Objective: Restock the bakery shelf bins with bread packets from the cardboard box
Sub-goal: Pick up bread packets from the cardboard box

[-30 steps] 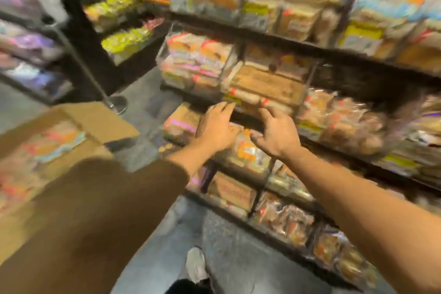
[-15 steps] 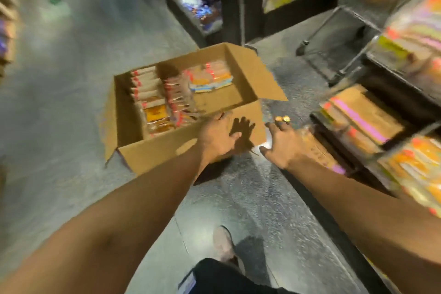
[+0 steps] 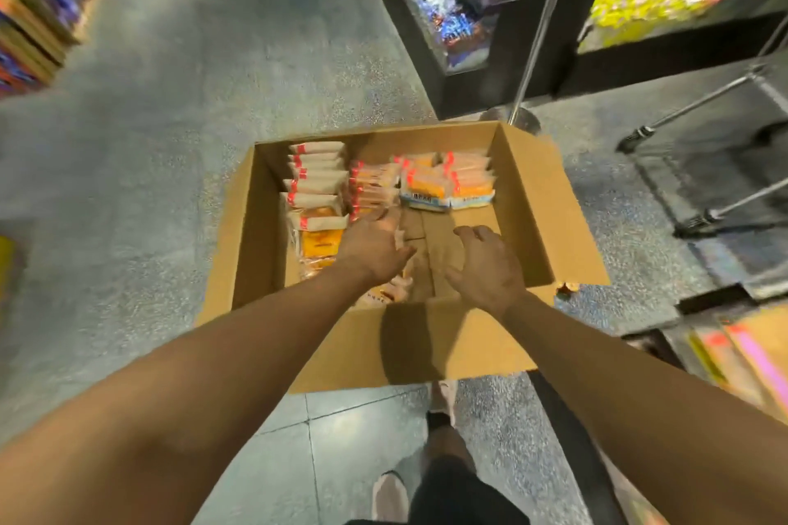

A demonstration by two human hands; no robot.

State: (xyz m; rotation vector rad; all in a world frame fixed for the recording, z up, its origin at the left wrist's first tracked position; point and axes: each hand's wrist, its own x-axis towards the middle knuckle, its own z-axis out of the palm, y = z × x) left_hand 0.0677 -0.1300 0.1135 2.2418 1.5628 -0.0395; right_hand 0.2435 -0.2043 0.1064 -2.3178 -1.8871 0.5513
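**Cardboard box open on the floor, both your hands inside it**

Brown cardboard fills the middle of the head view: the cardboard box (image 3: 426, 345) sits open on the speckled grey floor (image 3: 213, 77), its flaps spread. The bread packets (image 3: 317, 200) stand in rows against the far and left walls of the box, with two orange-and-white stacks (image 3: 447, 183) at the far right of the rows; the near right of the box bottom is bare.

Your left hand (image 3: 375, 245) reaches in at centre frame, fingers straight and loose, holding nothing, its tips just beside the middle row. Your right hand (image 3: 486, 264) hovers over the bare bottom, fingers loosely spread, also empty.

At the lower right edge, a shelf bin (image 3: 742, 354) shows blurred packets. A metal stand (image 3: 537, 34) rises at the upper right.
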